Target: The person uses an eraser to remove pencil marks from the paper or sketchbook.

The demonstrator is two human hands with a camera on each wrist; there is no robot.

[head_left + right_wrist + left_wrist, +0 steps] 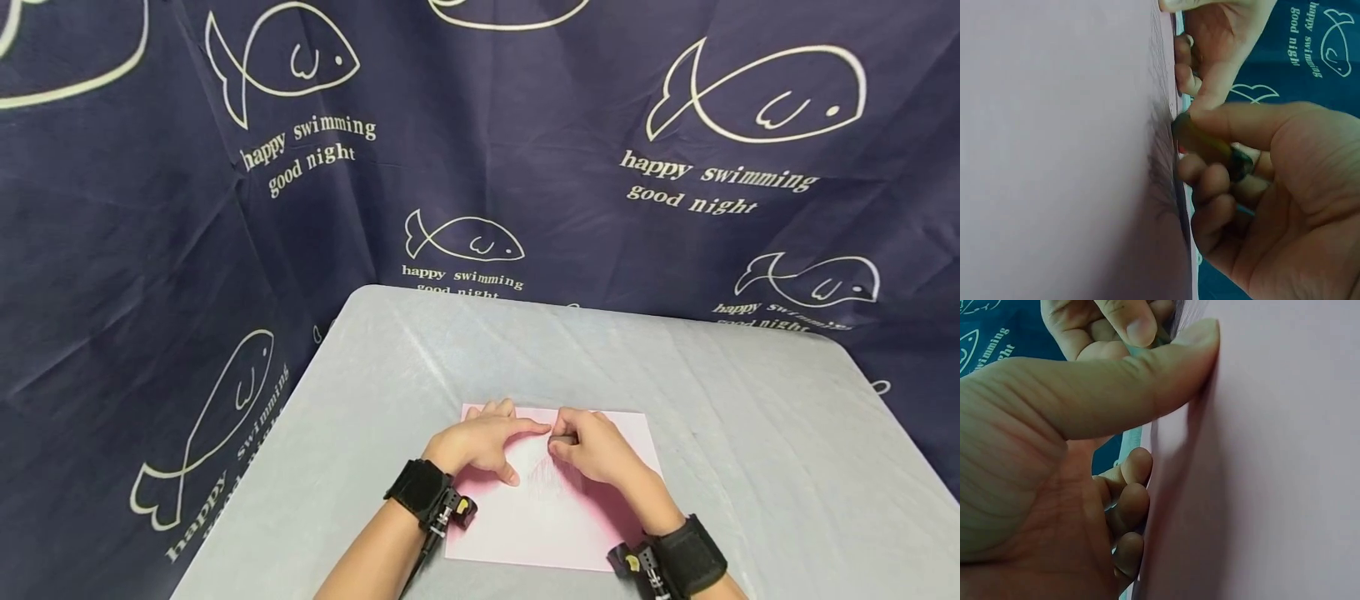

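A sheet of pale pink paper (536, 533) lies on the table with a patch of fine grey strokes (545, 481) near its middle. My left hand (478, 442) rests on the upper left of the sheet, thumb and forefinger spread apart. In my right hand (596, 448) I pinch a short dark stub (1207, 140) between thumb and fingers. Its tip meets the paper at the upper end of the strokes. Yellowish-green shows along its side; its exact kind is unclear. The left forefinger's tip lies close beside the right fingers.
The table (750, 467) has a light grey, wrinkled cover. Behind it and to the left hangs a dark blue curtain (555, 167) with white fish outlines and lettering. Both wrists carry black straps (420, 492) with small cameras.
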